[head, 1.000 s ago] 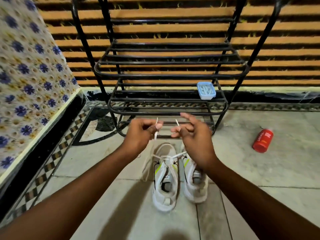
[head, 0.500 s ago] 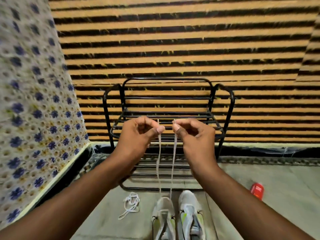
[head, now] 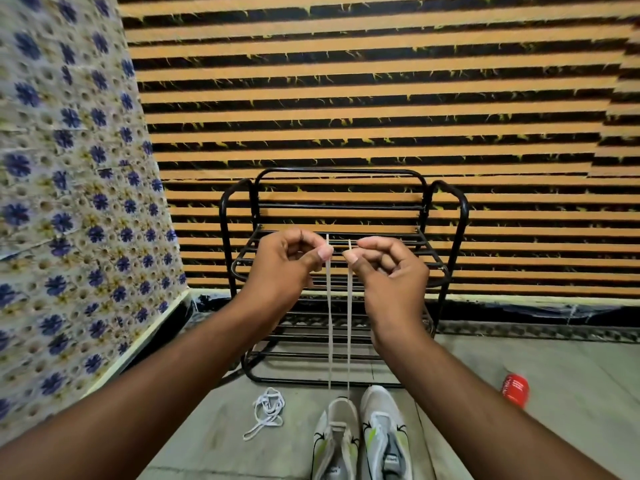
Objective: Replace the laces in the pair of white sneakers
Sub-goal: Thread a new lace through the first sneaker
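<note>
Both hands (head: 341, 258) pinch flat white lace (head: 330, 323) ends (taut, parallel).

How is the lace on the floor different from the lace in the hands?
The loose lace lies in a tangled heap on the floor, left of the shoes; the held lace is pulled up straight in two taut strands. Nothing touches the loose lace, while the left hand and right hand each pinch one end of the held lace. The held lace runs down into the left shoe; the loose lace is in no shoe. Both are thin and white.
</note>
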